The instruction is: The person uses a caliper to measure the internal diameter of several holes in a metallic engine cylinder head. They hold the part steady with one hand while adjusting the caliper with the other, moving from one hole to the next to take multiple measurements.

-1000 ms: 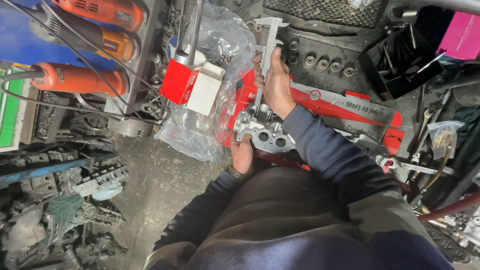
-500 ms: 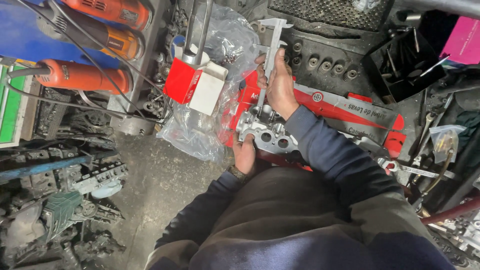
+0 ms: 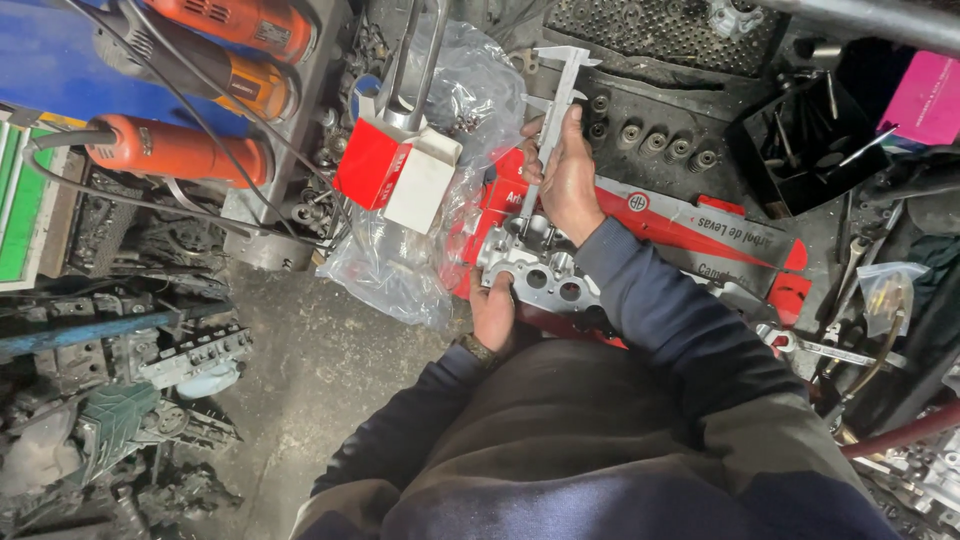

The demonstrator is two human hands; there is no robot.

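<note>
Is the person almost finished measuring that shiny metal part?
Done: the part is out, propped in the left hand. In hand: the right hand holds a caliper with its lower end down at the part. Left: no reading is visible, so how far along cannot be told.

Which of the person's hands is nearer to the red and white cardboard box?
Right. The right hand, gripping the steel caliper, sits just right of the red and white cardboard box; the left hand holds the grey metal casting lower down, farther away.

Dark navy long sleeves (image 3: 650,310), dark trousers, wristband on left wrist.
</note>
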